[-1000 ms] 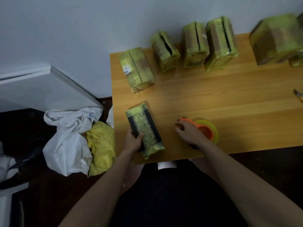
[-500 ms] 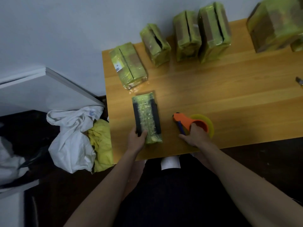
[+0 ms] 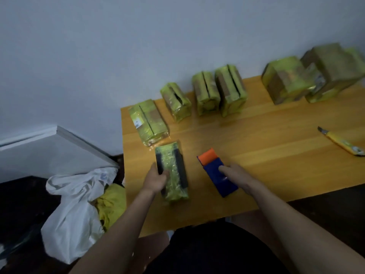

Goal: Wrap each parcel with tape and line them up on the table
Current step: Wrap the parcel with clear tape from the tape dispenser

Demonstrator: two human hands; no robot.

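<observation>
A dark parcel [image 3: 173,171] wound in yellow-green tape lies lengthwise near the left front of the wooden table [image 3: 266,155]. My left hand [image 3: 156,180] grips its near left edge. Just right of it stands a blue and orange tape dispenser [image 3: 215,175], held by my right hand [image 3: 237,175] with a finger across its blue top. Several taped parcels line the wall edge, the nearest [image 3: 149,122] just beyond the held parcel, then others [image 3: 175,101] [image 3: 206,93] to the right.
A yellow utility knife [image 3: 343,144] lies at the table's right side. Left of the table, on the floor, sit a white bag [image 3: 77,204] and yellow cloth [image 3: 113,202], with a white board [image 3: 49,147] leaning behind them.
My left hand has pushed the parcel away from me, closer to the leftmost parcel in the row. My right hand has turned the dispenser so its blue top shows and the roll is hidden.
</observation>
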